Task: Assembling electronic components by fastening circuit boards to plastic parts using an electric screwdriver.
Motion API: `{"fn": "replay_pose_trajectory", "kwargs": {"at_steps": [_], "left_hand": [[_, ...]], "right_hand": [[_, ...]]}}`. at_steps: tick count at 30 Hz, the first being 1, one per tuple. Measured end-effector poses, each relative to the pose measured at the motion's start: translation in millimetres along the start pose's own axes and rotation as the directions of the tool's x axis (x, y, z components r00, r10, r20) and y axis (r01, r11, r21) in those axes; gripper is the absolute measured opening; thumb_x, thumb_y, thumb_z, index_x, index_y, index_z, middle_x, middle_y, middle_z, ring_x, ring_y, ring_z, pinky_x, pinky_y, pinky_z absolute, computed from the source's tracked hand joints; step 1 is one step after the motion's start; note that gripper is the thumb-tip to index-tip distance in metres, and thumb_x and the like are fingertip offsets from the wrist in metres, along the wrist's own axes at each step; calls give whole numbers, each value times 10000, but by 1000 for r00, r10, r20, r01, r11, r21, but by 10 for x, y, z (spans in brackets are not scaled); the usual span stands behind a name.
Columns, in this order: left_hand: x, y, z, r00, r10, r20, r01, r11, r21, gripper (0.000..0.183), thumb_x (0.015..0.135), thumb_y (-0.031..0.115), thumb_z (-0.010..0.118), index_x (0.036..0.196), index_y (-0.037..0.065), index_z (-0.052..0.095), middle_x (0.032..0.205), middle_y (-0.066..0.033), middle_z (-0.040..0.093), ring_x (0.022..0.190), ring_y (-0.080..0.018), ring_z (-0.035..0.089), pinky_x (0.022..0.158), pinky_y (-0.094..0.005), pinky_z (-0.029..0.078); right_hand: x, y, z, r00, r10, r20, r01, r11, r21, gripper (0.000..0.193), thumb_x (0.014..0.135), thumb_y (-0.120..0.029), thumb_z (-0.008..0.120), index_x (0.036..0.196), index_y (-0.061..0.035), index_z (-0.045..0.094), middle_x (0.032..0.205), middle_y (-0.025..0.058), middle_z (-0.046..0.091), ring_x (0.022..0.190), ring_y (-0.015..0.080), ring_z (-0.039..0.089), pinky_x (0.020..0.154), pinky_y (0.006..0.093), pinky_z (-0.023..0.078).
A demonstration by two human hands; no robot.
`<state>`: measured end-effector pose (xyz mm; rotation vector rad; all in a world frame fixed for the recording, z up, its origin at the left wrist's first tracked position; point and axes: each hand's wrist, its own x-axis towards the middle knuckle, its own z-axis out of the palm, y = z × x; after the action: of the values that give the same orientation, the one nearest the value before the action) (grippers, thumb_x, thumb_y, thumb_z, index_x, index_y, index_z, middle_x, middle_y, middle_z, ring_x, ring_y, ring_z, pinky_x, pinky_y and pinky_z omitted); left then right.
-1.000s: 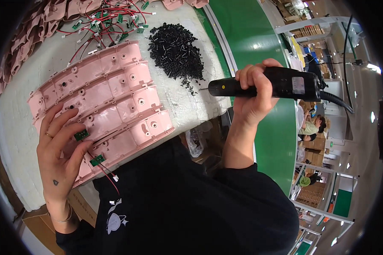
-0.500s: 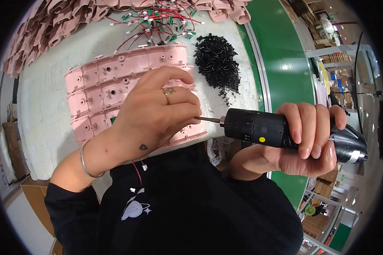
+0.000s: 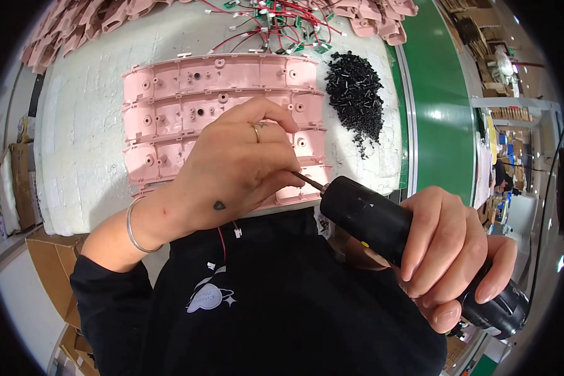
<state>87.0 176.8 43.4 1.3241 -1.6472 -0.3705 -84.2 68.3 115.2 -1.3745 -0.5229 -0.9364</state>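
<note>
One black screwdriver | right grip: clamped round its body | left grip: beside tip of bit, closure unclear

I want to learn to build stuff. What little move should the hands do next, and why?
Maybe the right hand should steer the black power screwdriver toward a round post in the pink shells: its bit points toward them, and the left hand is at its tip. Whether a screw sits there is hidden.

The black shirt bears a planet emblem (its lettering too blurred to read).
</note>
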Motion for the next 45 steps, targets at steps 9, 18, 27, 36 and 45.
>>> {"fn": "replay_pose_trajectory", "kwargs": {"at_steps": [9,18,27,36,45], "left_hand": [[-305,31,-254,967,-162,-199,191,972,135,384,603,66,783,969,56,668,1068,-72,641,1069,-305,537,892,-376,455],[-782,-314,-542,928,-212,-308,321,873,366,251,655,57,754,889,73,662,1223,-96,569,1223,-347,425,966,-413,401],[-818,-341,-458,939,-165,-300,270,897,351,238,654,75,752,872,67,658,1087,-71,612,1169,-328,469,1001,-434,346],[-813,-330,-446,932,-224,-285,308,905,293,237,675,78,739,900,70,663,857,-42,599,1038,-288,525,1030,-489,295],[-792,-357,-428,937,-226,-267,301,910,284,255,692,65,719,942,68,667,900,-59,590,1009,-284,508,1013,-463,312]], "right_hand": [[58,374,229,989,147,-20,-147,989,-22,316,754,-77,690,977,-141,476,559,-70,509,443,38,470,494,164,435],[5,875,548,965,248,83,-246,969,-40,356,784,-91,644,1054,-150,418,615,-40,480,462,86,461,479,215,431],[31,935,609,957,254,139,-244,966,-88,334,768,-76,603,1026,-137,401,613,-24,475,449,93,454,442,243,417],[313,967,654,837,361,412,-309,932,-189,338,751,6,637,905,-110,359,620,7,504,448,122,488,433,265,414],[316,933,713,839,405,363,-342,912,-226,320,739,23,644,880,-97,384,602,33,511,449,165,487,444,310,413]]}}
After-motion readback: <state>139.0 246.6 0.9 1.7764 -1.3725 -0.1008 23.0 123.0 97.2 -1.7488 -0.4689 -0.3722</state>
